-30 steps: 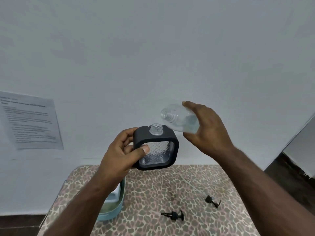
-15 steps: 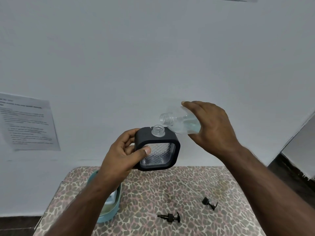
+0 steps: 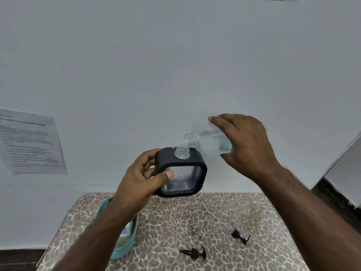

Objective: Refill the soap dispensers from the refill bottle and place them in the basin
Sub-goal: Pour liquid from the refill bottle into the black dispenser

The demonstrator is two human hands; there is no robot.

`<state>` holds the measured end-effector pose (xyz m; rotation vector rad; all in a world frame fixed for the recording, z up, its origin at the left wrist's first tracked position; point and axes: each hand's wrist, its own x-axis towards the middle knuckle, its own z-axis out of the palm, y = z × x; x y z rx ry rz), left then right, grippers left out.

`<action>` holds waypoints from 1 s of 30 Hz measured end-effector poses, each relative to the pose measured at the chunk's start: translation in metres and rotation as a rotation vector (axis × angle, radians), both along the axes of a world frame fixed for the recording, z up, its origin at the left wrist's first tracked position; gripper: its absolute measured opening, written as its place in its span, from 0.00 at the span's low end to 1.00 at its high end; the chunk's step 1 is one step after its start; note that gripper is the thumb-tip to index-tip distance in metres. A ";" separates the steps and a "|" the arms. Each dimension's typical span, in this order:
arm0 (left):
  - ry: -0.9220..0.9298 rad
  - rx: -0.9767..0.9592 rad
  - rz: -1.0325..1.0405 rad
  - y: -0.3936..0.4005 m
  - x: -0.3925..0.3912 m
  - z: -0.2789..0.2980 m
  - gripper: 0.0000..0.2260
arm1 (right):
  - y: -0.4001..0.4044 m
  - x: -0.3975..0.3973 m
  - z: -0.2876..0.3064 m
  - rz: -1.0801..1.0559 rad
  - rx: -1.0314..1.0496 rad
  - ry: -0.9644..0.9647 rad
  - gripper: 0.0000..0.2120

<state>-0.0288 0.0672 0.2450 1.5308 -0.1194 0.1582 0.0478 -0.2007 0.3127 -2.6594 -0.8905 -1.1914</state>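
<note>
Mid-pour setup, no transfer visible. The left hand (image 3: pixel 144 180) gripped the soap dispenser (image 3: pixel 181 173), a dark square frame with a clear quilted window, thumb across the front face and fingers curled behind, holding it up above the table (image 3: pixel 195 222) with its open neck upward. The right hand (image 3: pixel 244 141) was wrapped around the refill bottle (image 3: pixel 207 142) from above, fingers curled over the body, and had it tipped with the uncapped mouth just above and slightly right of the dispenser neck, not touching. Pale blue liquid sat in the low side of the bottle, short of the mouth; no stream could be seen. The dispenser window looked empty or near empty, though the texture made the level hard to read. Two black pump heads (image 3: pixel 193 253) (image 3: pixel 240 235) lay apart on the leopard-print table, so at least two dispensers seemed to be uncapped. The teal basin (image 3: pixel 129 245) sat at the table's left edge, mostly hidden behind the left forearm; something pale was inside but it could not be identified. Judgement: early stage, with filling, recapping and placing in the basin all still to do for this dispenser.
</note>
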 end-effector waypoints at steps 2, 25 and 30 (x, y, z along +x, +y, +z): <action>0.000 0.001 -0.001 0.000 0.001 0.000 0.23 | 0.000 0.001 0.001 -0.005 -0.008 -0.003 0.34; -0.007 -0.014 -0.001 0.003 0.009 -0.006 0.22 | 0.001 0.010 0.010 -0.002 -0.095 -0.083 0.36; -0.010 -0.009 -0.001 0.004 0.010 -0.007 0.22 | 0.001 0.012 0.011 0.002 -0.104 -0.103 0.36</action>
